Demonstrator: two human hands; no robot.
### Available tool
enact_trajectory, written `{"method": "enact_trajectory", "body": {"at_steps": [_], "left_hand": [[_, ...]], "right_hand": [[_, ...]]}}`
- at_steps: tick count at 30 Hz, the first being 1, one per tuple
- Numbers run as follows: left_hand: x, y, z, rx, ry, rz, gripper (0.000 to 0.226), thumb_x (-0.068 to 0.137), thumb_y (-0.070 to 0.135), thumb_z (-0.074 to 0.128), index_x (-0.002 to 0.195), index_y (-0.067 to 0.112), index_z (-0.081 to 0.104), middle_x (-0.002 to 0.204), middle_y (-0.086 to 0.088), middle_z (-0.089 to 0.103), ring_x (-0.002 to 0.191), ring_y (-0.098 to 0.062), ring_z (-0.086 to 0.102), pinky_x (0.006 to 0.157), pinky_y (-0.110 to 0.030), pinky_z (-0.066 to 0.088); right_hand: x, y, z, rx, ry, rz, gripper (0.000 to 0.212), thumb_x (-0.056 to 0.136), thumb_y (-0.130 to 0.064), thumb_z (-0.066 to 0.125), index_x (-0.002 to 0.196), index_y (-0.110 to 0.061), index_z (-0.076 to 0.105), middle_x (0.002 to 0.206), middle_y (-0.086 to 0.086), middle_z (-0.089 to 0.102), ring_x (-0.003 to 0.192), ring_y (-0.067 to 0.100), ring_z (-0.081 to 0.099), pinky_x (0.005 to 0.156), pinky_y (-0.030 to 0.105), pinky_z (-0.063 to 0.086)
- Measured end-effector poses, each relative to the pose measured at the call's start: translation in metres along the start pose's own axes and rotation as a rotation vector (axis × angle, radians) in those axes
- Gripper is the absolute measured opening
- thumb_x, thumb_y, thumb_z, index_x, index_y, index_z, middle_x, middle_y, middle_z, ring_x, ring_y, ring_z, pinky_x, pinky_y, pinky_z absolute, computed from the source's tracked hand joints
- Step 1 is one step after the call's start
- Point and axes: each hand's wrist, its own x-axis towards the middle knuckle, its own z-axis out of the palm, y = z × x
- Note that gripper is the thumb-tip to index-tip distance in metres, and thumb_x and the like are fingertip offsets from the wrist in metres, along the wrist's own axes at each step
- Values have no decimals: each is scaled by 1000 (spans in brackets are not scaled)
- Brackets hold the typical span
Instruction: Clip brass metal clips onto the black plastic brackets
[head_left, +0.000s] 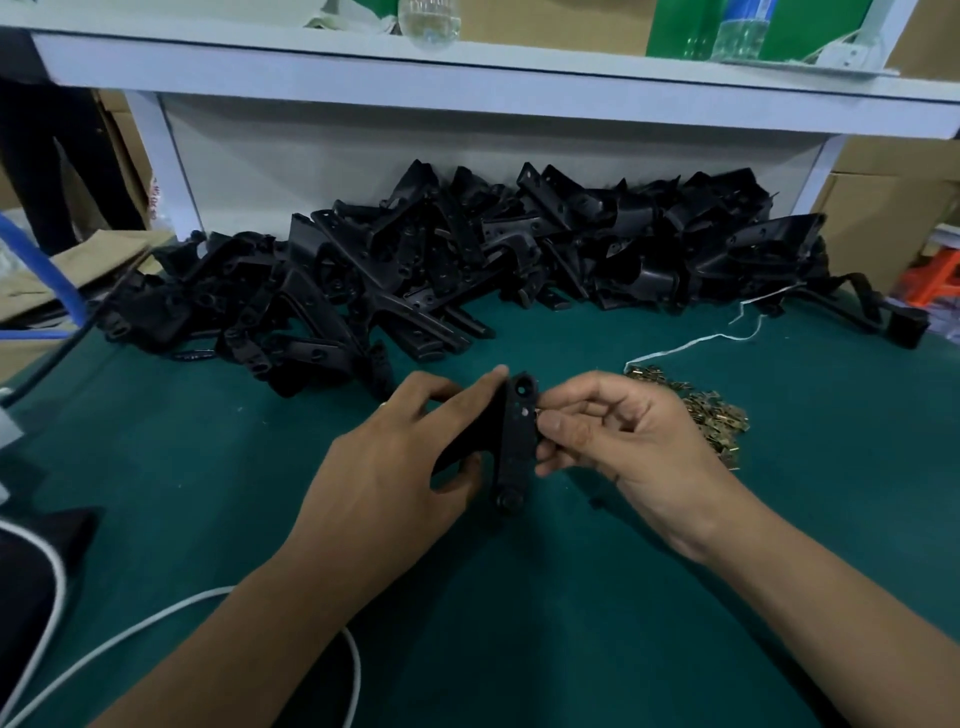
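My left hand (400, 462) grips a black plastic bracket (511, 441) and holds it upright over the green mat, near the middle of the view. My right hand (618, 431) pinches at the bracket's right edge, thumb and fingers curled against it. A glint of brass shows at the fingertips there, too small to make out. A pile of loose brass clips (711, 415) lies on the mat just behind my right hand. A big heap of black brackets (467, 260) stretches across the back of the table.
The green mat (208, 441) covers the table. A white shelf (467, 78) with bottles runs overhead at the back. A white cable (156, 623) loops at the lower left, a white string (691, 343) lies at the right. Cardboard boxes stand on both sides.
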Motion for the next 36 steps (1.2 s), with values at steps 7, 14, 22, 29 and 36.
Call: {"method": "enact_trajectory", "body": {"at_steps": [7,14,22,29,36], "left_hand": [[-1,-3,-1,-54,41,-6,74,88,36,64,154,50,35,123,21,49,97,-4,59,71,-32,60],[0,-3,-1,-20,15,13,74,88,35,64,154,49,35,124,21,48,93,-4,57,67,-31,60],[-1,-3,-3,-51,-24,33,75,89,30,69,154,48,36,123,20,49,94,-7,59,69,-35,60],[0,-2,-2,-46,-39,46,75,89,29,69,154,49,37,123,19,50,95,-8,60,69,-36,59],[-3,-2,-3,-55,-59,52,73,89,38,65,152,56,33,120,22,49,94,-5,60,68,-33,58]], "right_hand": [[0,-3,-3,35,14,-9,20,80,-12,79,99,-4,79,89,17,73,76,25,71,70,33,61],[0,-3,-6,-13,21,-13,22,78,-13,80,97,-2,79,86,17,73,74,25,72,68,33,61],[0,-3,-8,-52,5,-19,18,81,-7,79,98,-1,78,85,18,73,74,26,73,68,33,62],[-1,-5,-9,-69,-27,-21,18,81,-1,77,99,-3,73,82,15,72,68,25,72,63,32,60],[-1,-10,-12,-209,-54,-71,13,79,0,79,87,6,71,74,20,72,64,26,72,60,34,62]]}}
